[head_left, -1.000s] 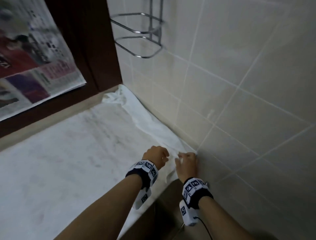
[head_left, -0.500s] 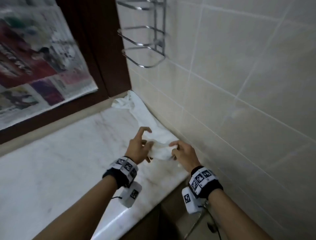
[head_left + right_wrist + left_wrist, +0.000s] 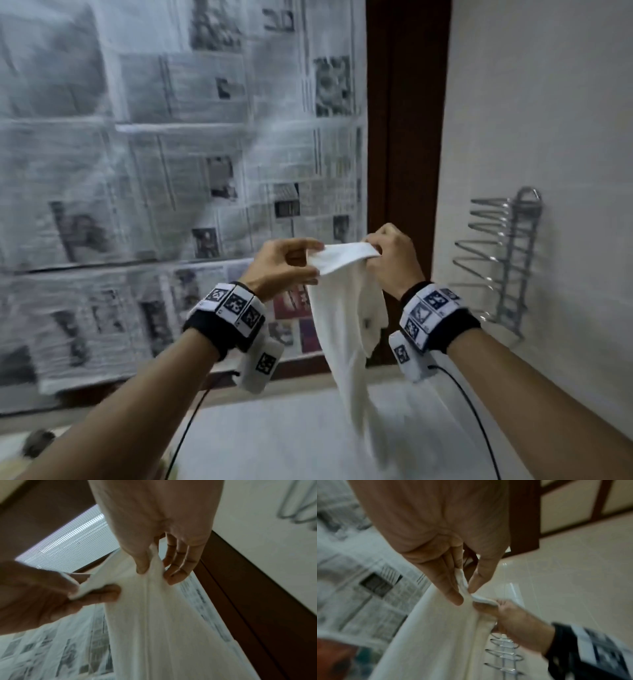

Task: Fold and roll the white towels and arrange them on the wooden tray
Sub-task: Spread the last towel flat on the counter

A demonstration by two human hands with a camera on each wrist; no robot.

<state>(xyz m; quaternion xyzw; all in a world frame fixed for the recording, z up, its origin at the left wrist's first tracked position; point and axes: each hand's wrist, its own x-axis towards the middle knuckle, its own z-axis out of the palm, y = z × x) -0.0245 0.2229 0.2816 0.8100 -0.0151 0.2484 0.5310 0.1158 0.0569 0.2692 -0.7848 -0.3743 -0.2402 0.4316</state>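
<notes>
right hand [image 3: 154, 524]: upper centre, thumb and fingers [image 3: 178, 566] pinching white towel [image 3: 154, 615]
left hand [image 3: 34, 599]: lower left, pinching towel's edge

Newspaper sheets [image 3: 171, 154] over the window, dark wooden frame [image 3: 404, 120], wall-mounted wire rack [image 3: 503, 260]

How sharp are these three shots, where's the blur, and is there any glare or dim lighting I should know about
Head view: newspaper-covered window smeared by motion blur; left hand, right hand and hanging white cloth towel fairly sharp. Left wrist view: dim and soft, chrome wire wall rack and newspaper blurred, small glare on the glossy beige wall tiles. Right wrist view: dim, left hand blurred, bright slatted ceiling panel.
</notes>
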